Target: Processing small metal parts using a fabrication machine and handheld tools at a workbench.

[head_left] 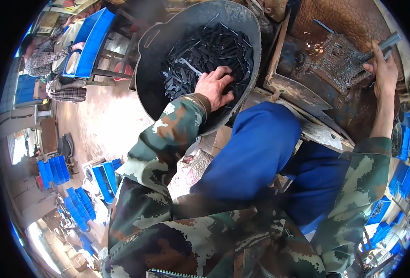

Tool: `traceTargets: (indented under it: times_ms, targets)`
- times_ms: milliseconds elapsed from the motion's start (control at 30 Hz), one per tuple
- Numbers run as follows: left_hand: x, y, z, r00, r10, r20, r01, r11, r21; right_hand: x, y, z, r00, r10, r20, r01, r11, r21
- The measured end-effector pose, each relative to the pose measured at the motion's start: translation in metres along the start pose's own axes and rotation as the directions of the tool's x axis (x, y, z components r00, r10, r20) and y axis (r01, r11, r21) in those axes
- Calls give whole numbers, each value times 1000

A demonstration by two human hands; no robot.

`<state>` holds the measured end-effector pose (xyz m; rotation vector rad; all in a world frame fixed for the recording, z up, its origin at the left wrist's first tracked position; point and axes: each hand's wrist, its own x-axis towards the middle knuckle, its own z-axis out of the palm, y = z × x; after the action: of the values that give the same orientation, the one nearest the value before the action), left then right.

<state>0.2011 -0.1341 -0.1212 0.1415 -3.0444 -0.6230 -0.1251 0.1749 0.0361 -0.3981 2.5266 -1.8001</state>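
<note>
Two bare hands are far apart, each busy in its own place. The left hand (215,88) is down inside a big dark tub (150,88). Its fingers are bent and touch a heap of small, thin, dark pieces (209,48). I cannot tell if the fingers are closed on one of them. The pieces lie every which way in the tub, some flat and some on top of others. A few look shiny and pale on the left side of the heap. The tub has a slot near its rim, like a handle hole.

The right hand (381,69) has its fingers closed around a grey metal bar (390,41). The bar leans over a rough, greasy, dark block (337,65). The block sits in a dirty brown work space with a wooden board (302,92) along its near side. A thin rod (323,26) lies just behind the block.

Between the hands is a knee in blue trousers (265,139). Up on the left, another person (42,58) sits at a long blue bin (99,39). A pale, round thing (73,61) is in it. More blue bins (54,170) stand lower on the left.
</note>
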Motion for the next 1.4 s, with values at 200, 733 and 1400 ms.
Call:
traceTargets:
  times_ms: [200, 733, 1400]
  targets:
    - [-30, -44, -22, 982, 185, 18, -186, 981, 55, -5, -4, 9, 1000, 8, -16, -8, 1000, 17]
    - [-60, -158, -102, 998, 64, -29, -66, 994, -82, -4, -3, 7, 1000, -8, 9, 8, 1000, -16]
    - [94, -11, -36, 892, -383, -240, 341, 919, -198, -4, -2, 10, 1000, -2, 14, 2, 1000, 9]
